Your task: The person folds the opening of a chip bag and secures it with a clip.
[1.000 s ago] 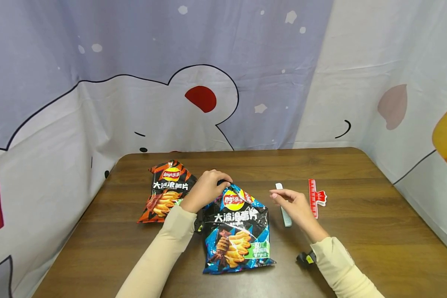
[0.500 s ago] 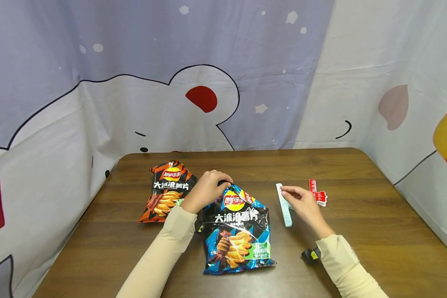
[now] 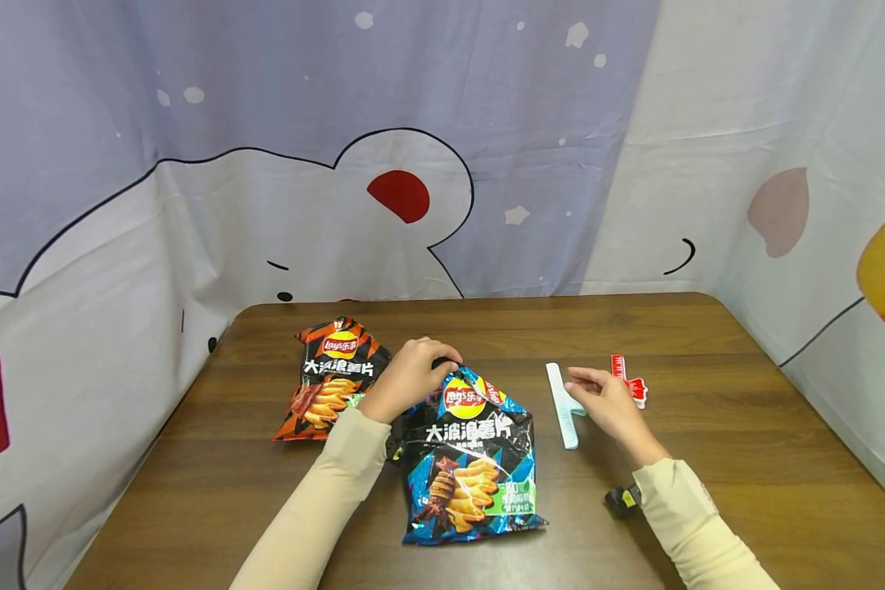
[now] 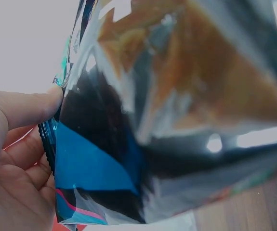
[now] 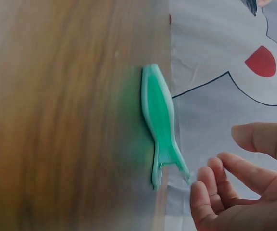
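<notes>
A blue and black bag of potato chips (image 3: 472, 467) stands at the middle of the table, its top folded down. My left hand (image 3: 411, 377) pinches that folded top edge. In the left wrist view, the thumb lies on the near side of the bag (image 4: 95, 159) and the fingers curl behind it. My right hand (image 3: 608, 401) hovers just right of a mint-green bag clip (image 3: 562, 410), fingers loosely bent and thumb apart from them. In the right wrist view, the fingertips are close to the handle end of the clip (image 5: 158, 110); whether they touch it I cannot tell.
Behind my left forearm lies an orange and black chip bag (image 3: 332, 369), partly hidden. A red bag clip (image 3: 637, 392) rests beyond my right hand, partly covered by it. The wooden table (image 3: 708, 492) ends at a patterned curtain (image 3: 531, 147).
My right hand has moved right, from over the mint-green clip to beside its handle, uncovering more of the clip. My left hand keeps its hold on the blue chip bag.
</notes>
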`<state>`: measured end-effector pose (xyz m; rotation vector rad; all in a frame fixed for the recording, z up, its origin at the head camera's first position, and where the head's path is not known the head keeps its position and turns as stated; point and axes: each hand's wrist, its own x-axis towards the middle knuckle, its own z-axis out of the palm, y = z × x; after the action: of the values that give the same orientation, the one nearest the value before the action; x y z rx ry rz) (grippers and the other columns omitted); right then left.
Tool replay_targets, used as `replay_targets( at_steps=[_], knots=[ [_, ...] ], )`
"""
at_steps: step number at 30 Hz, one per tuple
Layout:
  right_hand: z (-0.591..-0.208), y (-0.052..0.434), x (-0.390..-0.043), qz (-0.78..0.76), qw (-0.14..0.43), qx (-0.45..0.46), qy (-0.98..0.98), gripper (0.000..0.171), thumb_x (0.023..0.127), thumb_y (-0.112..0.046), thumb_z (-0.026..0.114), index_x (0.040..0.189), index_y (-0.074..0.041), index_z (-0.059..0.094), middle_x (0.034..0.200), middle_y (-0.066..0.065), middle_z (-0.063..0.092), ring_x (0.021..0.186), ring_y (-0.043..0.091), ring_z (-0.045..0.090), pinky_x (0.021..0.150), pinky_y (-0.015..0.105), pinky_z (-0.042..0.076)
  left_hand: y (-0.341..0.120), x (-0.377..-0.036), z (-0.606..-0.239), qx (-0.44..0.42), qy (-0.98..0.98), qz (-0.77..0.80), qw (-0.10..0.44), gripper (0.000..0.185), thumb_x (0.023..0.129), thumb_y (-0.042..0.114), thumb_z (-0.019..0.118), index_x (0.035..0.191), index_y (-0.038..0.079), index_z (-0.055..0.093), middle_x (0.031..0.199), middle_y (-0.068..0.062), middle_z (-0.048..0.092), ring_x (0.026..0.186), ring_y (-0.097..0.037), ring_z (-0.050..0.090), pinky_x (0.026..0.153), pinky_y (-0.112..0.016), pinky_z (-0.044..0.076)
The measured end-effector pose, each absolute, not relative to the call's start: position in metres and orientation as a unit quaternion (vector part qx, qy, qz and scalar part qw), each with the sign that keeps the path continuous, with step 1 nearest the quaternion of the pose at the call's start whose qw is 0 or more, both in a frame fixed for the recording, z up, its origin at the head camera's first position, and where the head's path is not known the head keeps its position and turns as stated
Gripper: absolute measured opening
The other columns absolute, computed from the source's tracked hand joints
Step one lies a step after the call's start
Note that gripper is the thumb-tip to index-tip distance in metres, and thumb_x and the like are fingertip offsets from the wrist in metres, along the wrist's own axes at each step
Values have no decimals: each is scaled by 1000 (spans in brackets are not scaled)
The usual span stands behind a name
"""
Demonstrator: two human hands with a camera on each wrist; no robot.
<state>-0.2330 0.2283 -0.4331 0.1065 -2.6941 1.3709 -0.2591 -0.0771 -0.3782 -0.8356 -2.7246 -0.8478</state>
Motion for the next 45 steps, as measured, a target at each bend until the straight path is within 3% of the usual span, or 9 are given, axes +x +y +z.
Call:
replay_targets(
  at_steps=[6, 13, 19, 32, 45],
  knots=[
    [-432, 233, -234, 422, 20, 39, -905, 43, 92, -12, 60, 126, 13, 55, 118, 30, 62, 103, 37, 63, 81, 33, 52, -77, -260, -379, -281, -913, -284, 85, 15, 93, 16, 63, 103, 14, 74, 102, -2, 73, 94, -17, 63, 83, -33, 52],
    [-430, 237, -236, 388, -15, 43, -921, 49, 92, -16, 60, 129, 15, 50, 123, 33, 58, 109, 43, 59, 88, 49, 50, -77, -260, -379, -281, -914, -281, 84, 15, 94, 16, 63, 103, 14, 74, 102, -1, 72, 94, -16, 63, 83, -33, 52],
    [-431, 240, -236, 353, -47, 55, -933, 54, 91, -18, 62, 128, 19, 47, 119, 38, 57, 105, 45, 61, 85, 49, 51, -76, -259, -379, -278, -916, -278, 82, 14, 93, 16, 63, 102, 15, 74, 101, 0, 72, 91, -15, 62, 78, -31, 51],
    [-438, 249, -240, 388, -66, 44, -918, 49, 94, -16, 58, 127, 19, 49, 120, 37, 57, 111, 47, 58, 89, 49, 51, -76, -259, -380, -280, -916, -276, 83, 14, 93, 17, 64, 102, 15, 75, 101, 0, 73, 88, -13, 60, 76, -29, 50],
    [-440, 253, -241, 401, -77, 22, -913, 44, 92, -18, 62, 120, 16, 55, 110, 30, 63, 98, 34, 63, 79, 41, 52, -75, -259, -379, -279, -916, -275, 84, 14, 93, 16, 64, 101, 15, 75, 101, 0, 73, 89, -14, 61, 76, -30, 49]
  ],
)
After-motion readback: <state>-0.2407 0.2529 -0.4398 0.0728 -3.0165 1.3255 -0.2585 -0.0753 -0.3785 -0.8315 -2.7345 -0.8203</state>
